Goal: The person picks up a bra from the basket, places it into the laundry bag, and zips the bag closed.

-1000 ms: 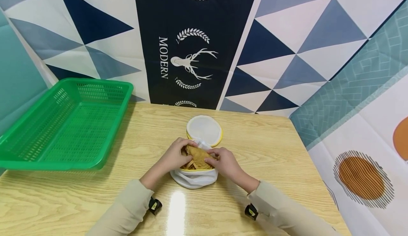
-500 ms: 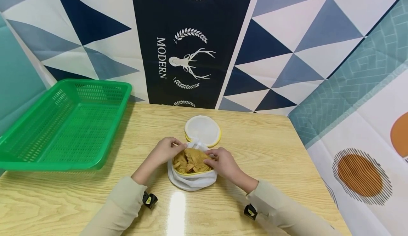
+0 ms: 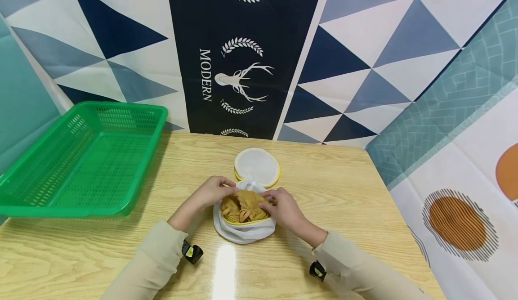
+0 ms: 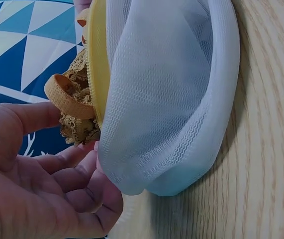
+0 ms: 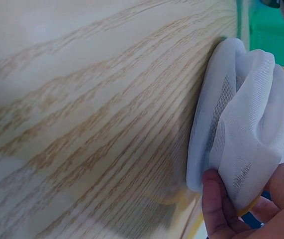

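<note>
Nearest you are your two pale sleeves (image 3: 145,259), both cut off by the bottom edge, and two black wrist devices (image 3: 193,252), one beneath each forearm. Your two hands meet the one white mesh bag (image 3: 244,233), which sits on the wooden table (image 3: 323,178) between them. Your right hand (image 3: 283,208) grips the bag's right side, fingers bent against the outer mesh. Your left hand (image 3: 212,191) pinches at the far left of the mouth with its fingers curled; its thumb tip is hidden behind the lace.

Inside the bag's yellow zipped edge (image 4: 98,64) lies tan lacy fabric (image 3: 248,201), bunched and partly standing out of the mouth. You can count one strap loop (image 4: 79,110) clearly from the left wrist; its lower part is inside the bag, so you cannot tell whether it is one piece or several.

Just beyond lies one round white panel (image 3: 256,165) with a yellow edge; bunched mesh covers its near side, so you cannot tell whether it joins the bag. Well apart on your left is one green basket (image 3: 60,211), cut off by the frame. At the back, the printed backdrop (image 3: 238,21) bears one deer head and four leaf sprays, the top one cropped.
</note>
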The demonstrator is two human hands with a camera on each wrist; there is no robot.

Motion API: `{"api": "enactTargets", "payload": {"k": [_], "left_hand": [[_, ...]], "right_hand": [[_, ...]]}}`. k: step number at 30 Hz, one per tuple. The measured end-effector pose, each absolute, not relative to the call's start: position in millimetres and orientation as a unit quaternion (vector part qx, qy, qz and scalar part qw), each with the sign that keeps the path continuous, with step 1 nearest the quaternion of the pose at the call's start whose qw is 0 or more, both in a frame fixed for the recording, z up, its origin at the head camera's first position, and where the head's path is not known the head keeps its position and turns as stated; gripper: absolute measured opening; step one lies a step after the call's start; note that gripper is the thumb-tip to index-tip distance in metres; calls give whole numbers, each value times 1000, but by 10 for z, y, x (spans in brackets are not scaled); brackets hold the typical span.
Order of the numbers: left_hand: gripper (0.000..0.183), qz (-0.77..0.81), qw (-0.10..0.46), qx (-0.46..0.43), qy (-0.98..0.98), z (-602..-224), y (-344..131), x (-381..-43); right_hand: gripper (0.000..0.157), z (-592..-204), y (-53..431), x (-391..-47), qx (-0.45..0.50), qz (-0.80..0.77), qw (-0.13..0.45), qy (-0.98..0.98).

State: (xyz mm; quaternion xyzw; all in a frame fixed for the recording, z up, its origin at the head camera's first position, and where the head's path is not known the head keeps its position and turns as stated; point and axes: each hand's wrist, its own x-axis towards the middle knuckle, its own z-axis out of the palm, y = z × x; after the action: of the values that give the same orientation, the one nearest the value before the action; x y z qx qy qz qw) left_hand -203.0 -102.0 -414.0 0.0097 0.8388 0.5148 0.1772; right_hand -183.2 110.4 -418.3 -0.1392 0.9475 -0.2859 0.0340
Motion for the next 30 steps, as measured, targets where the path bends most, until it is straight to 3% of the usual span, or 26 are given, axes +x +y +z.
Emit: {"api": "enactTargets", "payload": {"k": [10, 30], "left_hand": [[22, 538, 187, -2, 822, -4166, -1018, -2073], [15, 441, 120, 11, 889, -4198, -1198, -2032]], "right_hand": [[24, -4206, 1109, -1825, -142, -279, 27, 949], [25, -4195, 1118, -1811, -141, -279, 32, 949]]}}
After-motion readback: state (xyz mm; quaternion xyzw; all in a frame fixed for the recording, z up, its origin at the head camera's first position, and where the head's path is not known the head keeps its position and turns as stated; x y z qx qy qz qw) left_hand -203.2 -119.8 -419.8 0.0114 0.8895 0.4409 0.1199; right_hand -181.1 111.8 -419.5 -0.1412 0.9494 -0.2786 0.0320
